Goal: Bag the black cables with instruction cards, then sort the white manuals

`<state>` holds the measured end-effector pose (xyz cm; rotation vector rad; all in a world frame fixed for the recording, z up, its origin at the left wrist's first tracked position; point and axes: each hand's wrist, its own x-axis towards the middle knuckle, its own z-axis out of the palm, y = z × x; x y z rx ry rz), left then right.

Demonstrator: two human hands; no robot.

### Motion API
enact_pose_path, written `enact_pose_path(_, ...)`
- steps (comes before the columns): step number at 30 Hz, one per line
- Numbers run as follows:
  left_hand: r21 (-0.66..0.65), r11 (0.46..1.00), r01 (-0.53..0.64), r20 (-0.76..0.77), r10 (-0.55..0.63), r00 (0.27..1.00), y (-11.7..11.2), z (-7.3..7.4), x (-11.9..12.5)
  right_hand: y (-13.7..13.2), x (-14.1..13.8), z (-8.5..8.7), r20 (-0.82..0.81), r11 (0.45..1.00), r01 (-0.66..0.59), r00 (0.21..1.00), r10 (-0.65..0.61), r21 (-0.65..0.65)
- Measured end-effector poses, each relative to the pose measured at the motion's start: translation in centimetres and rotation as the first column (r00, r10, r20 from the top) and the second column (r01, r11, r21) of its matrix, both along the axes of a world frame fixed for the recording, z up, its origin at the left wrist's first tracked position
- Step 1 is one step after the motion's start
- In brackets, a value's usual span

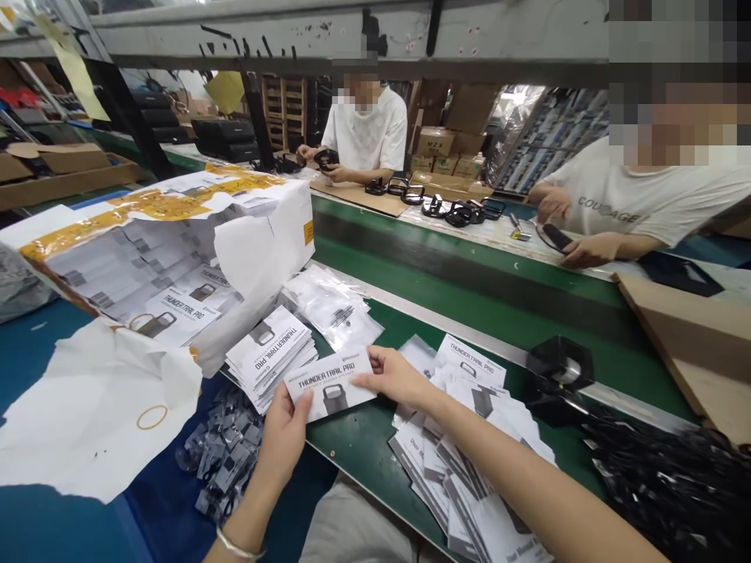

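Between my two hands is a white printed user manual (334, 383) with "THUNDERTRAIL PRO" and a speaker picture on its cover. My left hand (287, 426) pinches its lower left corner, thumb on top. At its right edge my right hand (390, 379) grips it with thumb and fingers. A stack of the same manuals (273, 352) lies just behind my left hand. Beyond the held manual are clear plastic bags (334, 305). Under my right forearm spreads a pile of manuals (451, 469), some in disorder.
A torn white paper package (264, 234) full of manuals stands at left. Small grey packets (228, 446) lie below it. A tape dispenser-like black object (560, 371) and black bagged cables (662, 485) are at right. Across the green belt (422, 262), two people handle black parts.
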<state>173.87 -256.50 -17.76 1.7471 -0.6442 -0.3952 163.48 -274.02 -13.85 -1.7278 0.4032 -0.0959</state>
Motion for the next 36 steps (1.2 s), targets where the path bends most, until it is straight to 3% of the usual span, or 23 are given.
enact_pose_path(2, 0.009, 1.0, 0.024, -0.024, -0.024, 0.999, 0.2, 0.5, 0.1, 0.4, -0.5, 0.0, 0.011, 0.999, 0.021, 1.0, -0.022, 0.037)
enact_pose_path(6, 0.051, 0.998, 0.041, 0.006, -0.041, 0.999, 0.6, 0.4, -0.7, 1.8, -1.9, 0.1, -0.027, 0.974, 0.132, 0.99, -0.139, -0.185)
enact_pose_path(11, 0.044, 0.999, 0.029, 0.158, -0.036, 0.987, -0.4, 0.2, -1.2, 2.3, -3.1, 0.8, -0.045, 0.921, 0.197, 0.973, -0.224, -0.336)
enact_pose_path(15, 0.126, 0.99, 0.067, 0.166, -0.087, 0.982, -2.0, 0.7, -1.6, 0.9, -4.4, 1.0, -0.121, 0.935, 0.197, 0.963, -0.241, -0.295)
enact_pose_path(19, 0.16, 0.973, 0.167, 0.119, -0.187, 0.975, -5.6, 2.3, -1.2, -1.9, -5.8, 1.8, -0.09, 0.934, 0.246, 0.957, -0.277, -0.259)
enact_pose_path(23, 0.175, 0.941, 0.289, 0.09, -0.307, 0.947, -13.0, 4.1, 0.6, -6.5, -5.7, 2.6, -0.11, 0.852, 0.417, 0.876, -0.47, -0.318)
enact_pose_path(26, 0.215, 0.933, 0.288, 0.169, -0.326, 0.93, -18.4, 4.5, 2.0, -9.7, -4.4, 2.2, -0.151, 0.809, 0.458, 0.829, -0.538, -0.369)
enact_pose_path(28, 0.258, 0.925, 0.28, 0.247, -0.343, 0.906, -20.6, 4.5, 2.5, -11.1, -3.3, 2.0, -0.173, 0.786, 0.454, 0.81, -0.56, -0.42)
enact_pose_path(32, 0.315, 0.927, 0.203, 0.431, -0.33, 0.84, -21.6, 4.6, 2.0, -11.7, -2.6, 2.9, -0.223, 0.735, 0.396, 0.778, -0.587, -0.551)
enact_pose_path(34, 0.3, 0.937, 0.181, 0.523, -0.32, 0.79, -20.8, 5.0, 1.0, -10.9, -4.1, 4.2, -0.229, 0.731, 0.339, 0.799, -0.557, -0.592)
enact_pose_path(36, 0.282, 0.932, 0.227, 0.585, -0.354, 0.729, -19.3, 5.5, -0.8, -9.4, -7.4, 5.5, -0.227, 0.756, 0.259, 0.852, -0.472, -0.601)
